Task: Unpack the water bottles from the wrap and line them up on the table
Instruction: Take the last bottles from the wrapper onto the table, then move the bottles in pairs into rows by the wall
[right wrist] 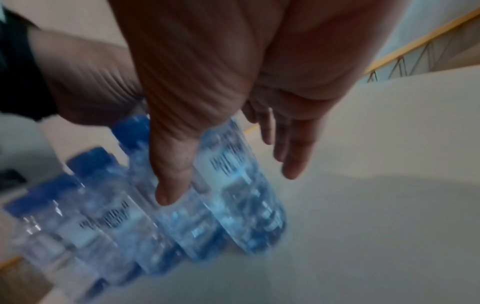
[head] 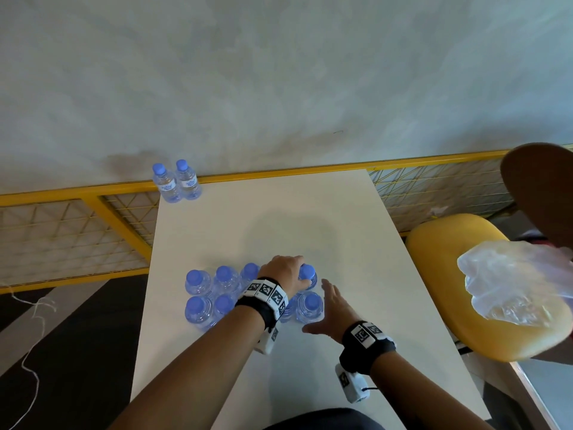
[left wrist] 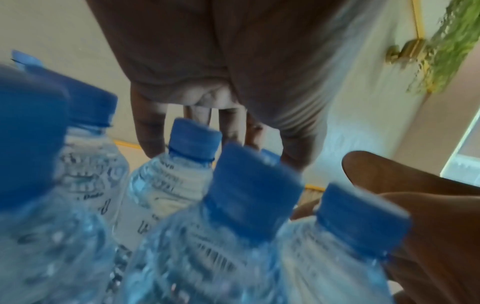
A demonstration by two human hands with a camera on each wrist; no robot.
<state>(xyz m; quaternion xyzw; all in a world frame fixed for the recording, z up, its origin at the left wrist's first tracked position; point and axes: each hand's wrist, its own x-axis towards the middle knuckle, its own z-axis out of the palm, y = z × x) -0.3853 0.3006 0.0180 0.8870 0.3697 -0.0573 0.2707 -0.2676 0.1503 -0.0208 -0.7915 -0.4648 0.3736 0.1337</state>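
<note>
Several clear water bottles with blue caps stand bunched near the front of the white table. My left hand reaches over them, and its thumb and fingers close round the cap of the far right bottle. In the left wrist view that left hand hangs over the caps. My right hand lies open with straight fingers beside the near right bottle. The blurred right wrist view shows the right hand spread around a bottle. Two more bottles stand side by side at the table's far left corner.
The crumpled clear plastic wrap lies on a yellow chair to the right of the table. A yellow mesh railing runs behind the table. A brown chair back stands at the far right.
</note>
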